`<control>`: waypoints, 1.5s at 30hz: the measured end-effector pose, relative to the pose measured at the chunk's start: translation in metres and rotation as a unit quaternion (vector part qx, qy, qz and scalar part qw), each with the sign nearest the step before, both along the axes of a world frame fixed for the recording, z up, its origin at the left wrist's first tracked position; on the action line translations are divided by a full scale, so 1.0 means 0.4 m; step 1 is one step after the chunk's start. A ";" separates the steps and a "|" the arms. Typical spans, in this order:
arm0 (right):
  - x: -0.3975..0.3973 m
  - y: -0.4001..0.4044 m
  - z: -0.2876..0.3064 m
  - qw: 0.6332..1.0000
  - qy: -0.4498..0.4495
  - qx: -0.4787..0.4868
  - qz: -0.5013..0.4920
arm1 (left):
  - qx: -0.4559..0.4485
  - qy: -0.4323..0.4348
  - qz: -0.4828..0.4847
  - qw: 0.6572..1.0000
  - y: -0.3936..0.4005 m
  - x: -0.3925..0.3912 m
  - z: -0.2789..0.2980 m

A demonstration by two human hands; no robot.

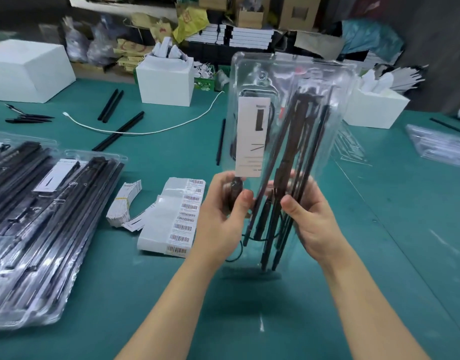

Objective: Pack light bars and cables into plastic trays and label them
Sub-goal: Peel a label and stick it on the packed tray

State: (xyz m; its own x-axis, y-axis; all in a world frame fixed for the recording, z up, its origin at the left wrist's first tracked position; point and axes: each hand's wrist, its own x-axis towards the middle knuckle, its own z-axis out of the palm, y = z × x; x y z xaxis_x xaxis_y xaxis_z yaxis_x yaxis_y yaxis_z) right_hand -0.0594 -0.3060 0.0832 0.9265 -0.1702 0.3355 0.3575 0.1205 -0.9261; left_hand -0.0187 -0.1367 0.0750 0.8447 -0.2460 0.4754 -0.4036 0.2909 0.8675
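I hold a clear plastic tray (288, 74) upright above the green table, its lower end near the table top. Inside it are black light bars (299, 141), a black cable (239, 250) and a white paper insert card (252, 141). My left hand (221, 216) grips the tray's lower left side, thumb in front. My right hand (312, 219) grips the lower right side the same way. A sheet of barcode labels (177, 219) lies on the table just left of my left hand, beside a bundle of white cards (122, 203).
Packed trays (41, 216) are stacked at the left. Loose black bars (119, 133) and a white cable (145, 131) lie on the green table (379, 255). White foam boxes (166, 81) stand at the back. More clear trays (437, 146) lie at the right.
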 end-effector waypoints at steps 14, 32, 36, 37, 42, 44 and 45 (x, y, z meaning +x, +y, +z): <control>0.025 -0.007 -0.014 0.998 0.042 -0.008 -0.052 | 0.043 0.029 0.012 0.999 -0.029 0.044 -0.026; 0.049 0.044 -0.042 0.956 0.265 -0.064 -0.112 | 0.197 0.310 -0.039 0.929 0.009 0.114 0.050; 0.035 0.025 -0.024 0.931 0.313 0.161 0.097 | 0.294 0.215 -0.007 0.931 -0.040 0.069 0.052; 0.034 0.010 -0.028 0.930 0.315 0.155 0.106 | 0.303 0.206 -0.009 0.931 -0.048 0.057 0.044; 0.019 -0.040 -0.086 0.935 0.335 0.115 0.022 | 0.363 0.141 -0.042 0.920 -0.063 0.044 -0.052; 0.011 -0.051 -0.106 0.932 0.333 0.145 0.010 | 0.402 0.116 0.018 0.908 -0.052 0.059 -0.097; 0.007 -0.057 -0.117 0.929 0.336 0.151 0.009 | 0.417 0.115 0.047 0.900 -0.044 0.065 -0.118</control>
